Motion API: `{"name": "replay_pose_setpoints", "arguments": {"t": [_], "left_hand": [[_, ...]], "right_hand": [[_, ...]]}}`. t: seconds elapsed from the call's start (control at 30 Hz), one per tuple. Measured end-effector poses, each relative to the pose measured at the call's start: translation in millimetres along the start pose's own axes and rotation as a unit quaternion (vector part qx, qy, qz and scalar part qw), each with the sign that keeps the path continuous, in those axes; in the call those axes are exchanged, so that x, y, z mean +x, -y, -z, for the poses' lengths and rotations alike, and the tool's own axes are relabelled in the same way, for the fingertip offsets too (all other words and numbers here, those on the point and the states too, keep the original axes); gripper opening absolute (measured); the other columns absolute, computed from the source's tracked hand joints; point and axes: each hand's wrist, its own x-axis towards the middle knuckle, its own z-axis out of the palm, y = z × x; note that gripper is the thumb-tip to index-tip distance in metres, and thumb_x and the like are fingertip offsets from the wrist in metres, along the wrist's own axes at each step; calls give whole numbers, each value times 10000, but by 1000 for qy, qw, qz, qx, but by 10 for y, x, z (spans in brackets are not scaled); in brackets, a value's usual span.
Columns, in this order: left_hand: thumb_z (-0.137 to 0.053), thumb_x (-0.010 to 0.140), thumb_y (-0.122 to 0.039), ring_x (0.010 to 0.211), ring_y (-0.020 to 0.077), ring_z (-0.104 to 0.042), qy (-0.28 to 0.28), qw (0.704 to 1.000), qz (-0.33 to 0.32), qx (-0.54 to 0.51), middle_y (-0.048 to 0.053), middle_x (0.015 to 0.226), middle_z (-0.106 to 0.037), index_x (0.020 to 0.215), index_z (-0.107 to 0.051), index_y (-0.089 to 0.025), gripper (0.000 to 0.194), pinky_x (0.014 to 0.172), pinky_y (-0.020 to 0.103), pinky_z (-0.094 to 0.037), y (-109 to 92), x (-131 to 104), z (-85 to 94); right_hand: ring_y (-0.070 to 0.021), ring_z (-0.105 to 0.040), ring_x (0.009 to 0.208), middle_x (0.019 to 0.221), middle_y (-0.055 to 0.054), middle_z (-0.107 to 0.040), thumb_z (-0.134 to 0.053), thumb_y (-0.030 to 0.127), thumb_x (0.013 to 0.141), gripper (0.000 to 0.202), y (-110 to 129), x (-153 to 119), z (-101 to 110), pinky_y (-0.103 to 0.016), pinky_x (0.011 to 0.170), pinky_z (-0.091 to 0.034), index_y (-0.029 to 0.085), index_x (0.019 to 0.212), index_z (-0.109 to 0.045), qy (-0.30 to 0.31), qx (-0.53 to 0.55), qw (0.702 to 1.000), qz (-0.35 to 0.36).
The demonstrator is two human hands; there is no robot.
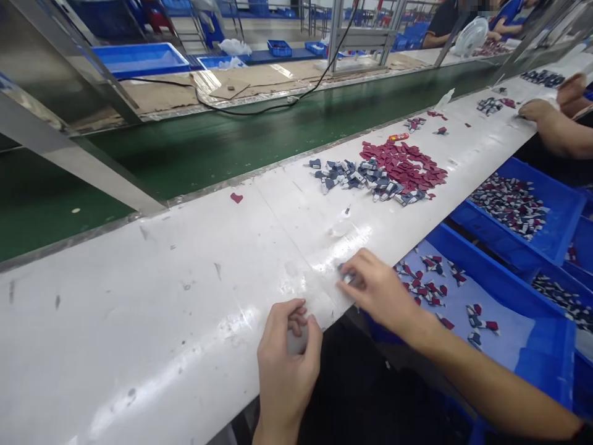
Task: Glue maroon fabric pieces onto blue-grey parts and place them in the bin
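My right hand [377, 290] is closed in a pinch on a small dark-blue and white piece [348, 277], mostly hidden by the fingers, above the table's near edge. To its left, my left hand [288, 355] has its fingers curled inward and the thumb apart, with nothing visible between them. Beyond my hands, a small clear bottle with a dark thin tip [341, 225] lies on the white table [185, 296]. Farther off is a heap of blue and white pieces [354, 176], touching a heap of flat maroon pieces [407, 164]. A single maroon piece [236, 198] lies apart on the left.
Right of the table, a blue bin [551, 346] holds joined maroon, blue and white pieces on a sheet. Another blue bin [567, 213] behind it is fuller. A co-worker's hands [551, 108] are at the far right. A metal post [92, 164] stands at the left edge.
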Motion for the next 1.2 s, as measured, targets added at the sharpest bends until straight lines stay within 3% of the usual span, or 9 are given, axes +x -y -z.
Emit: {"name": "replay_pose_setpoints", "arguments": {"t": [0.17,0.27,0.33,0.43,0.53,0.67,0.8,1.0,1.2], "left_hand": [[-711,1017,-327,1141,287,-667,-5,994,-41,106,115,1256,-656,1353,-643,-260,349,942,466,-629,46,-41,13],[-741,1011,-387,1269,355,-604,-39,983,-9,178,142,1328,-623,1406,-617,-242,439,1085,608,-557,27,-92,-26],[-750,1022,-419,1281,360,-599,-66,979,18,192,156,1355,-606,1430,-593,-218,481,1081,601,-550,25,-97,-51],[-755,1034,-430,1206,332,-628,-78,976,28,202,146,1291,-642,1385,-599,-197,449,1017,536,-559,49,-54,-56],[-751,1043,-404,1091,303,-639,-78,972,16,221,94,1130,-700,1250,-639,-208,307,984,504,-530,79,15,-26],[-736,1038,-286,1138,289,-641,-21,982,-3,187,53,1119,-750,1296,-639,-256,278,1027,483,-494,86,71,36],[-712,1004,-196,1166,283,-618,-29,982,-24,185,65,1166,-745,1277,-651,-247,284,1056,484,-485,64,68,56],[-749,1021,-198,1134,277,-602,-45,980,-27,193,70,1110,-724,1217,-667,-233,215,1013,454,-508,70,62,23],[-772,1012,-201,1117,274,-609,-52,980,-27,190,67,1107,-736,1221,-673,-221,232,1000,446,-514,72,74,18]], "right_hand": [[-212,-739,926,1147,-60,-705,-705,167,1011,231,266,-52,-206,-369,778,-664,270,1216,-677,6,134,984,114],[-192,-662,803,1032,-24,-666,-716,215,962,207,47,113,-123,-359,697,-607,272,1129,-609,-157,121,980,-5],[-236,-669,933,1200,-74,-674,-792,312,893,386,-176,298,-76,-417,784,-623,273,1214,-581,-220,83,968,-82],[-365,-626,1273,1416,-145,-664,-835,452,861,496,-398,585,-72,-585,1049,-582,270,1276,-633,-188,35,979,-65],[-352,-680,1269,1265,-107,-754,-760,486,990,287,-343,732,-90,-579,1096,-562,266,1152,-675,-134,110,985,-7],[-260,-760,1073,1137,-46,-777,-827,454,1003,293,-32,669,-67,-428,942,-624,261,1195,-717,-33,220,973,59],[-180,-690,755,944,32,-730,-957,336,889,629,166,558,-77,-309,634,-584,337,1437,-647,-4,329,943,56],[-95,-334,432,544,106,-386,-890,451,877,259,204,652,-207,-276,439,-398,254,830,-729,5,498,867,-30],[-166,-567,412,670,8,-700,-836,441,941,224,225,571,-422,-309,345,-431,246,882,-743,-71,436,896,-55]]}}
